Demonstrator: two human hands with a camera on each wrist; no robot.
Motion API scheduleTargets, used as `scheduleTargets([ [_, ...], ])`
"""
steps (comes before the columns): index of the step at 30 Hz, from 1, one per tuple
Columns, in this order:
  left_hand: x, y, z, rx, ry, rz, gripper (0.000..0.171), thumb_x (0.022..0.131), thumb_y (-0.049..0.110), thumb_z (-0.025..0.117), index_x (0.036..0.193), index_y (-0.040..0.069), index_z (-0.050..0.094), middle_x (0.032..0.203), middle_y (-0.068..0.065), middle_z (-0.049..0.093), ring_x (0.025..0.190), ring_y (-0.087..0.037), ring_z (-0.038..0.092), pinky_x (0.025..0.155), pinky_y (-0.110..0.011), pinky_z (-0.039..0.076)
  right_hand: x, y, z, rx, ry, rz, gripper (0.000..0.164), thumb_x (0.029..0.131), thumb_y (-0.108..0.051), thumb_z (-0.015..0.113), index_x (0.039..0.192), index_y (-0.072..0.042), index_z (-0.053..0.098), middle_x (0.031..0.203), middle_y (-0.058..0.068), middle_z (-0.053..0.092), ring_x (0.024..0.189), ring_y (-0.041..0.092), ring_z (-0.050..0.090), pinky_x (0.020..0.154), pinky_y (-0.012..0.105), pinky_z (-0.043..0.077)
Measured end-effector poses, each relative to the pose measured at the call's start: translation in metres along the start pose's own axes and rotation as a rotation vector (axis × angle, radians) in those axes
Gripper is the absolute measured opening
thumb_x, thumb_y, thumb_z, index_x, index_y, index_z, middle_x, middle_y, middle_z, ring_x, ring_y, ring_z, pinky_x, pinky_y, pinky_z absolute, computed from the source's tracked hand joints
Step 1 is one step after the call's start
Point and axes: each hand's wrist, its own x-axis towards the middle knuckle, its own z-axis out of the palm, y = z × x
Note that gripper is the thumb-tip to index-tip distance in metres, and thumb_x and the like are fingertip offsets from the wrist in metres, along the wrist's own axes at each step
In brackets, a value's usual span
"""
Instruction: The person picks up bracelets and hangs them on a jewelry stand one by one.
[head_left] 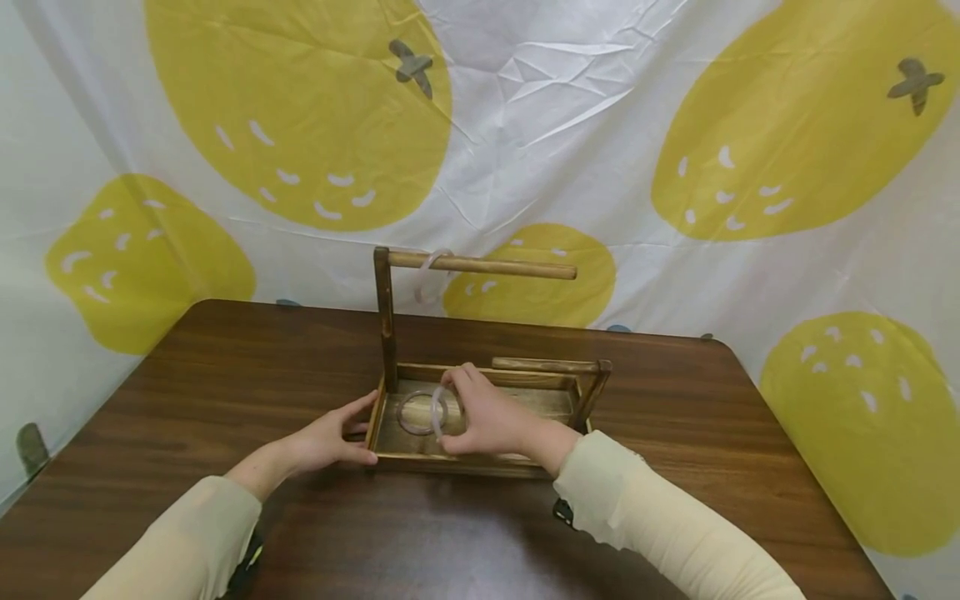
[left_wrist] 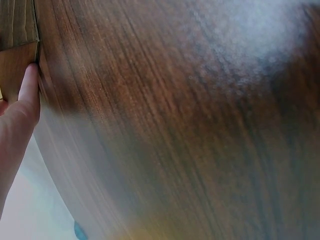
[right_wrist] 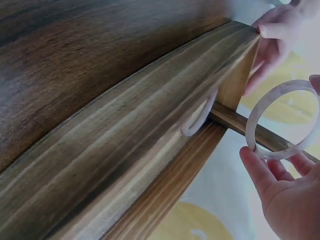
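A wooden stand has a shallow tray (head_left: pixel 480 468) as its base, a tall post with an upper bar (head_left: pixel 510 267), and a lower bar (head_left: pixel 543 365) at right. My right hand (head_left: pixel 487 417) pinches a pale translucent bangle (right_wrist: pixel 254 117) upright between thumb and fingertips, above the tray. A second bangle (head_left: pixel 401 419) is inside the tray's left part, just left of the held one. Another bangle (head_left: pixel 422 287) hangs on the upper bar near the post. My left hand (head_left: pixel 322 439) touches the tray's left end with fingers spread, thumb at the front corner.
The stand sits on a dark brown wooden table (head_left: pixel 300 358). Behind it hangs a white cloth (head_left: pixel 525 125) printed with large yellow fruit. Dark devices show under both sleeve cuffs.
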Motion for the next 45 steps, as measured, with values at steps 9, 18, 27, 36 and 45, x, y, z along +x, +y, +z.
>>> scheduleTargets([
  [9,0.000,-0.001,-0.001,0.009,0.004,0.000,0.105,0.079,0.019,0.075,0.150,0.001,0.001,0.149,-0.035,0.014,0.132,-0.047,0.032,0.099,-0.046,0.044,0.001,-0.006,-0.007,0.103,0.052,-0.046,0.060,0.076,-0.023,0.071,0.122,-0.002,0.039,0.108,0.010,0.041,0.095,0.025,0.048,0.078,0.028,0.048],
  [18,0.001,-0.004,-0.001,-0.037,-0.020,0.003,0.104,0.080,0.017,0.074,0.150,0.000,-0.001,0.150,-0.034,0.010,0.133,-0.047,0.031,0.100,-0.044,0.044,-0.001,-0.011,-0.014,0.182,0.066,-0.025,0.060,0.075,-0.019,0.072,0.121,-0.001,0.038,0.109,0.013,0.041,0.095,0.017,0.045,0.085,0.040,0.051],
  [27,0.001,-0.002,0.000,-0.007,-0.010,0.004,0.104,0.079,0.019,0.075,0.150,0.001,0.000,0.150,-0.034,0.012,0.132,-0.047,0.032,0.100,-0.046,0.044,-0.003,-0.016,-0.020,0.193,0.073,-0.018,0.060,0.076,-0.020,0.072,0.122,-0.002,0.038,0.109,0.013,0.040,0.098,0.026,0.047,0.083,0.030,0.050],
  [36,0.002,-0.002,0.000,-0.021,-0.017,0.010,0.104,0.079,0.017,0.075,0.149,0.000,0.000,0.151,-0.034,0.009,0.133,-0.047,0.030,0.101,-0.045,0.043,-0.003,-0.018,-0.026,0.250,0.077,-0.013,0.060,0.077,-0.017,0.072,0.123,-0.001,0.037,0.112,0.014,0.040,0.102,0.025,0.046,0.086,0.032,0.050],
  [45,0.001,-0.002,0.001,0.004,-0.002,0.005,0.105,0.079,0.019,0.075,0.150,0.000,0.001,0.150,-0.034,0.013,0.132,-0.046,0.033,0.100,-0.046,0.043,-0.005,-0.020,-0.035,0.265,0.081,-0.027,0.059,0.078,-0.016,0.073,0.123,-0.003,0.037,0.111,0.012,0.041,0.099,0.020,0.046,0.086,0.029,0.050],
])
